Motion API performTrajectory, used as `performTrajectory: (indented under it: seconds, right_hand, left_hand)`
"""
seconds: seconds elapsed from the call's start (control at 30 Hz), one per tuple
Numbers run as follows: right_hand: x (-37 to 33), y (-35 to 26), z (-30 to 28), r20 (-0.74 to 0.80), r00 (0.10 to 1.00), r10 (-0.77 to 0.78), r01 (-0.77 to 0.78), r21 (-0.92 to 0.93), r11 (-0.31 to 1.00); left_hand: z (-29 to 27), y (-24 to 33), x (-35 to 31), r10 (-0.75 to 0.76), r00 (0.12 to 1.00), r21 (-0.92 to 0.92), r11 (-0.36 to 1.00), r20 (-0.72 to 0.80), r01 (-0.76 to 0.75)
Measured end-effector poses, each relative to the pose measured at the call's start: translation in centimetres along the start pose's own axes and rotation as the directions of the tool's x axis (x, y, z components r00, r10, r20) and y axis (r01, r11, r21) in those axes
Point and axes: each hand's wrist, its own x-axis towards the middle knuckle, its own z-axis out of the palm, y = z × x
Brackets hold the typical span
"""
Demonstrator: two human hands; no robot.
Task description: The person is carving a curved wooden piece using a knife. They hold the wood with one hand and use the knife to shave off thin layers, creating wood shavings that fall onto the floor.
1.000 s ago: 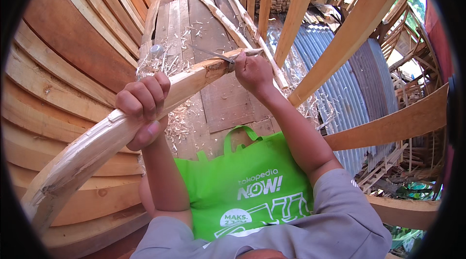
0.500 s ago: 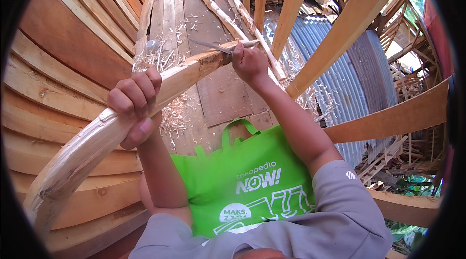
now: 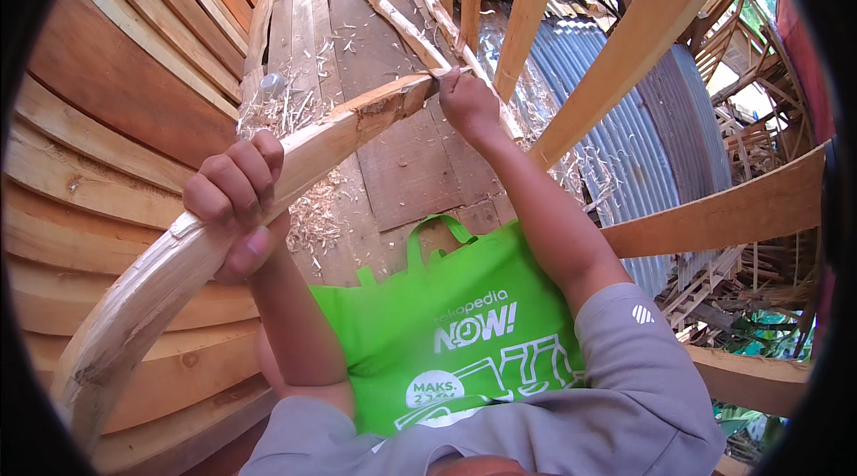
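Note:
A long, peeled wooden pole point(image 3: 335, 139) runs slantwise from the lower left up to the middle of the view. My left hand point(image 3: 234, 204) is wrapped round its thick part, thumb underneath. At the far, whittled end, my right hand point(image 3: 470, 107) is closed in a fist around a knife point(image 3: 438, 73). The blade lies edge-on across the tip and barely shows; the handle is hidden in my fingers. Beneath my arms, a green tote bag point(image 3: 379, 329) with white print covers my lap.
Curly shavings point(image 3: 314, 217) litter the plank floor point(image 3: 406, 177). Two peeled sticks point(image 3: 393, 14) lie beyond my right hand, and a small clear cup point(image 3: 271, 85) stands among shavings. Stacked boards point(image 3: 125, 208) line the left; wooden slats point(image 3: 634, 57) and corrugated metal sheeting point(image 3: 616, 128) are at right.
The knife blade, plainly visible before beside the pole, has turned edge-on near the tip. My right hand moved slightly right and away; my left hand shifted a little left and nearer.

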Motion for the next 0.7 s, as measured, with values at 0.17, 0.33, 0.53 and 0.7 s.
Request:
performTrajectory:
  seconds: [0.17,0.33,0.53,0.7]
  right_hand:
    - [0.3,1.0,1.9,-0.068,0.997,-0.02,0.028,0.118,0.993]
    - [-0.7,-0.3,0.1,-0.009,1.0,-0.017,0.018,0.13,0.991]
    - [-0.7,-0.4,0.9,-0.122,0.979,-0.161,0.176,0.129,0.976]
    - [-1.0,0.7,0.5,-0.138,0.984,-0.111,0.118,0.047,0.992]
  left_hand:
    - [0.3,0.0,-0.1,0.01,1.0,-0.019,1.0,-0.008,-0.01]
    - [0.2,0.0,-0.5,0.0,1.0,-0.029,1.0,-0.031,-0.001]
    - [0.3,-0.2,-0.6,0.022,0.994,0.017,1.0,-0.11,-0.02]
    - [-0.1,-0.6,-0.2,0.039,0.998,-0.001,0.999,-0.055,-0.039]
